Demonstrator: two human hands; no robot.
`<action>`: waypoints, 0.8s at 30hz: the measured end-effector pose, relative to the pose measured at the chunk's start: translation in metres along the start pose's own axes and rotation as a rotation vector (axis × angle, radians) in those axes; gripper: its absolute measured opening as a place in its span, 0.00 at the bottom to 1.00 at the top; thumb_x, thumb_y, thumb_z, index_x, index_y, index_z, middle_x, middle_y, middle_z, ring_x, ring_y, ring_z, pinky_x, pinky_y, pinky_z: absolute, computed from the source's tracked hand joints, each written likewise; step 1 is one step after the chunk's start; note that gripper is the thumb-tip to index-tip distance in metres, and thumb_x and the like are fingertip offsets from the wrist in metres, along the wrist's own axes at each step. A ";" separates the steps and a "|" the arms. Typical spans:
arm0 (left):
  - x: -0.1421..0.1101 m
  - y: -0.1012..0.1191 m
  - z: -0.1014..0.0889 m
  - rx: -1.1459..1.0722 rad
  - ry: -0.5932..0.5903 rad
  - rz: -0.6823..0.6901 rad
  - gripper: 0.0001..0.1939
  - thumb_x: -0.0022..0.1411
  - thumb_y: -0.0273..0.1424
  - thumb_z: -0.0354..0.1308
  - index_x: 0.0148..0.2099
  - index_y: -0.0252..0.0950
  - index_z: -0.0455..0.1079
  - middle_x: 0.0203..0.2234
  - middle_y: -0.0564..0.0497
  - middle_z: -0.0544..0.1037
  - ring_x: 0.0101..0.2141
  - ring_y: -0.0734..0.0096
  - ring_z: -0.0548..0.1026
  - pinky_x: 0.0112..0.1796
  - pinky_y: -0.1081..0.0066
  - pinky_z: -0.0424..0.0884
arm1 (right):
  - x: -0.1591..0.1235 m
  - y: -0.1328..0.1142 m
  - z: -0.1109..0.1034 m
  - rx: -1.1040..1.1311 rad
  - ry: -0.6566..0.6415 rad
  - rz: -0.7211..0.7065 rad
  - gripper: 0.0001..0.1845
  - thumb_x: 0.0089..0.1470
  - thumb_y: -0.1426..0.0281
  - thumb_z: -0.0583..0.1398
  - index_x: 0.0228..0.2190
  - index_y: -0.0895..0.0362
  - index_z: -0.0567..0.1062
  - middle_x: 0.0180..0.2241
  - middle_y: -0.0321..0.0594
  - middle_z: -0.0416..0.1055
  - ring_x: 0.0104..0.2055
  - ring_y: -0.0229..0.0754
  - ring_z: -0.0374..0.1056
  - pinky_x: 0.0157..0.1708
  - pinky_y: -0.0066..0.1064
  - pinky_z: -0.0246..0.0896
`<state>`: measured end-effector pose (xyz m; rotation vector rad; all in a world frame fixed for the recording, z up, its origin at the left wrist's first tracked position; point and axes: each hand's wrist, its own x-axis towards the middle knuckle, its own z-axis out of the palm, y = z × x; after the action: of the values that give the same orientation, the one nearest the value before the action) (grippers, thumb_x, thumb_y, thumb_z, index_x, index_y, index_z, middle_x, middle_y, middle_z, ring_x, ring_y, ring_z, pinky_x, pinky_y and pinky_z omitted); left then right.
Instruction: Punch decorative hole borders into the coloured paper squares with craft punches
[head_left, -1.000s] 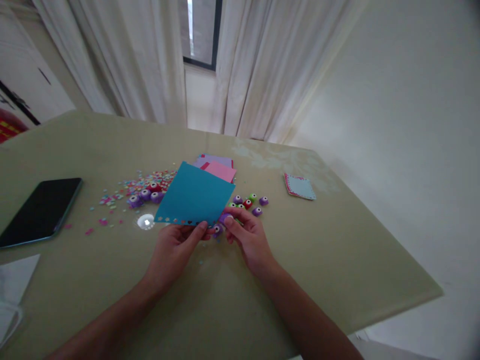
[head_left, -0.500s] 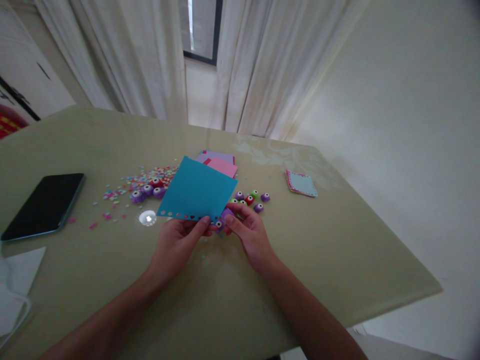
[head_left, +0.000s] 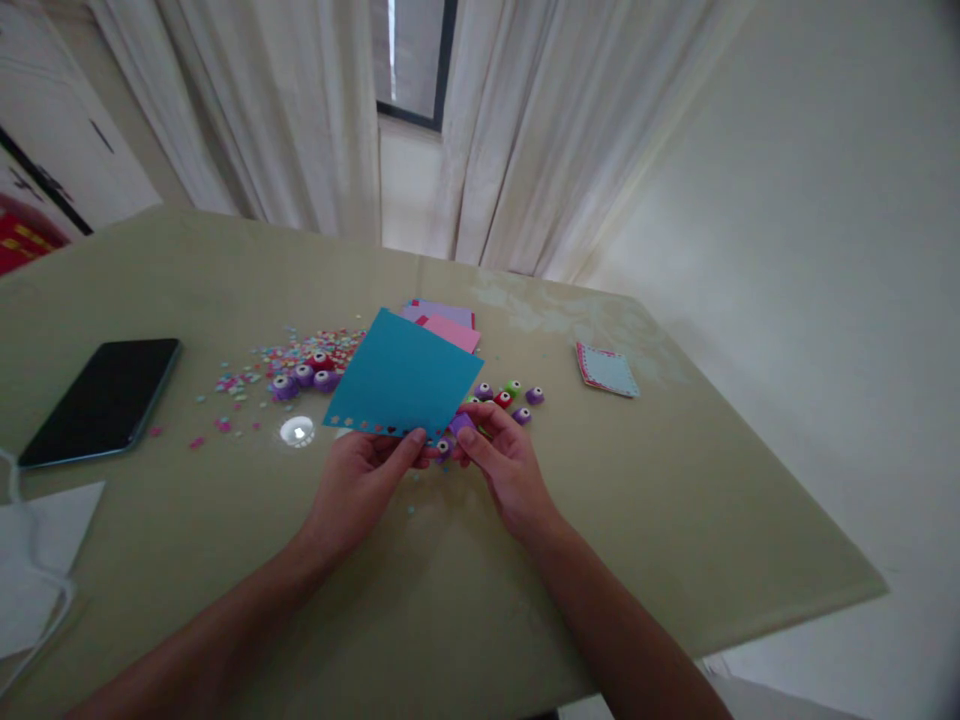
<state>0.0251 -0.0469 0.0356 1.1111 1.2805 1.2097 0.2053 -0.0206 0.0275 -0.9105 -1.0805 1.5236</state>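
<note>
My left hand pinches the lower edge of a blue square sheet of paper, held tilted above the table. A row of small cut-out shapes, hearts and flowers among them, runs along that lower edge. At the sheet's lower right corner, my right hand is closed around a small purple paper punch. The corner meets the punch; whether it sits inside the slot I cannot tell. Behind the right hand lie several green, red and purple eye-topped punches. More punches, purple and red, are left of the sheet.
Colourful paper confetti is scattered left of the sheet. Pink paper and lilac paper lie behind it. A light-blue stack of squares rests at right. A black tablet, white paper and a white cable are at left.
The whole view has shifted slightly. Both hands keep nearly the same hold on the blue paper and the purple punch.
</note>
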 end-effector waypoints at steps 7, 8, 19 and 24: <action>-0.001 -0.002 -0.001 0.039 -0.018 0.033 0.15 0.61 0.43 0.67 0.33 0.37 0.82 0.28 0.45 0.88 0.32 0.54 0.87 0.34 0.64 0.83 | -0.001 0.001 0.001 -0.027 0.004 0.026 0.25 0.47 0.55 0.77 0.42 0.53 0.80 0.34 0.36 0.78 0.31 0.38 0.70 0.32 0.31 0.67; -0.001 -0.003 -0.001 0.041 -0.026 0.040 0.14 0.62 0.43 0.67 0.33 0.36 0.82 0.28 0.45 0.88 0.32 0.55 0.87 0.34 0.65 0.82 | -0.001 0.001 0.001 -0.036 0.002 0.033 0.25 0.46 0.54 0.77 0.40 0.53 0.80 0.34 0.36 0.78 0.31 0.38 0.70 0.32 0.31 0.67; 0.001 -0.013 0.000 0.053 -0.135 0.088 0.12 0.64 0.41 0.65 0.37 0.37 0.81 0.29 0.47 0.88 0.31 0.60 0.85 0.33 0.68 0.81 | 0.001 -0.004 0.001 -0.112 -0.076 0.090 0.22 0.47 0.52 0.76 0.31 0.56 0.80 0.26 0.34 0.72 0.25 0.35 0.63 0.26 0.29 0.54; 0.002 -0.012 0.002 0.021 -0.188 0.066 0.12 0.64 0.41 0.66 0.40 0.37 0.79 0.29 0.48 0.87 0.31 0.59 0.86 0.33 0.67 0.82 | 0.001 -0.001 -0.002 -0.130 -0.083 0.122 0.23 0.50 0.51 0.74 0.29 0.56 0.78 0.22 0.31 0.66 0.23 0.33 0.55 0.24 0.29 0.44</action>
<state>0.0273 -0.0461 0.0236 1.2602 1.1228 1.1133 0.2074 -0.0196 0.0275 -1.0265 -1.2140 1.6174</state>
